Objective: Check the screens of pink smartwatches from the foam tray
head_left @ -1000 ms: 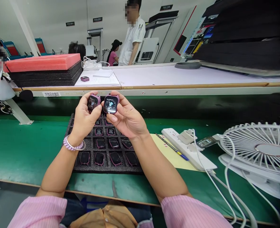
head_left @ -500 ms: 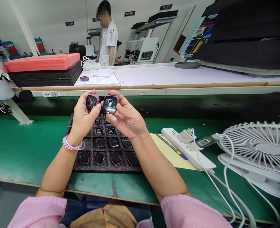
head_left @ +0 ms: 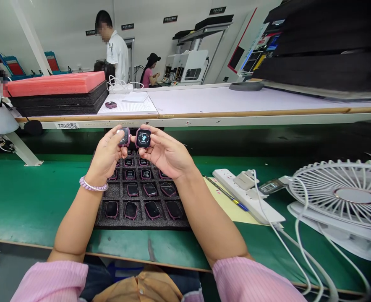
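Observation:
My left hand (head_left: 105, 156) pinches a small purple watch body (head_left: 124, 136) turned partly edge-on. My right hand (head_left: 166, 154) grips a second purple watch body (head_left: 143, 138) whose lit screen faces me. Both are held side by side above the far end of a black foam tray (head_left: 110, 191). The tray lies on the green bench and holds several more purple watch bodies (head_left: 152, 209) in its pockets.
A yellow sheet with a pen (head_left: 225, 193), a white power strip (head_left: 247, 193) with cables and a white fan (head_left: 343, 197) lie to the right. Behind runs a white shelf (head_left: 236, 100) bearing foam stacks (head_left: 58, 90) and papers. Two people (head_left: 114, 48) stand or sit beyond it.
Both hands have lowered slightly and moved away from me. The left watch body has turned from screen-facing to nearly edge-on. The standing person behind has walked left.

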A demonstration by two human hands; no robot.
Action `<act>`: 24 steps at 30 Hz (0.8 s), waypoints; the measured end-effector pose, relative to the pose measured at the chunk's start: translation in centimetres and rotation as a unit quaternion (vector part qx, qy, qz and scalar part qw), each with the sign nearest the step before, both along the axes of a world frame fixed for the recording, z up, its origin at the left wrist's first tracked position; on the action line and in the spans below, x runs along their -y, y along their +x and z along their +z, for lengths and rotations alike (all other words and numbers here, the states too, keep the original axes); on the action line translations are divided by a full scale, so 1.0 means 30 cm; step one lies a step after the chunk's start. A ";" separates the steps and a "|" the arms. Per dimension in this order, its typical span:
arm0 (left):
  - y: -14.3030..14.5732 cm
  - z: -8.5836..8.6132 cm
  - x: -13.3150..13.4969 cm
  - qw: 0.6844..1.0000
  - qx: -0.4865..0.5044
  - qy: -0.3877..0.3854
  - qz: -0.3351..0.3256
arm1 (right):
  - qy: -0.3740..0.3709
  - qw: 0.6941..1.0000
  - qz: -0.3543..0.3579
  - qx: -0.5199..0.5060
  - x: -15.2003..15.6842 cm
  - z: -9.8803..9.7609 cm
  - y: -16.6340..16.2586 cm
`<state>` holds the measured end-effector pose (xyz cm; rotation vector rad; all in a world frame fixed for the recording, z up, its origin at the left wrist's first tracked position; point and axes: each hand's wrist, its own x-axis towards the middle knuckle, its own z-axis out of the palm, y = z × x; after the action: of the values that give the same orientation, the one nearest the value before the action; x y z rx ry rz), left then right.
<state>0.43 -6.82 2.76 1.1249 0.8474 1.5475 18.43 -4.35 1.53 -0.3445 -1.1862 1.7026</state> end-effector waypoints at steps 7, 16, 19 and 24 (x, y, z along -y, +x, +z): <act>0.006 0.005 0.020 0.999 -0.024 0.038 -0.028 | 0.016 0.999 -0.043 -0.016 -0.010 0.001 0.001; 0.010 0.003 0.021 0.995 -0.060 0.076 -0.017 | 0.079 0.995 -0.063 0.023 0.008 0.001 -0.001; 0.015 0.004 0.022 0.994 -0.074 0.084 -0.011 | 0.101 0.991 -0.079 0.037 0.012 0.001 -0.004; 0.021 0.006 0.025 0.992 -0.081 0.097 -0.010 | 0.116 0.988 -0.092 0.037 0.016 0.002 -0.008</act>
<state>1.08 -7.58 2.95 1.4117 0.8025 1.5633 18.19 -4.83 1.58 -0.3650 -1.3496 1.3878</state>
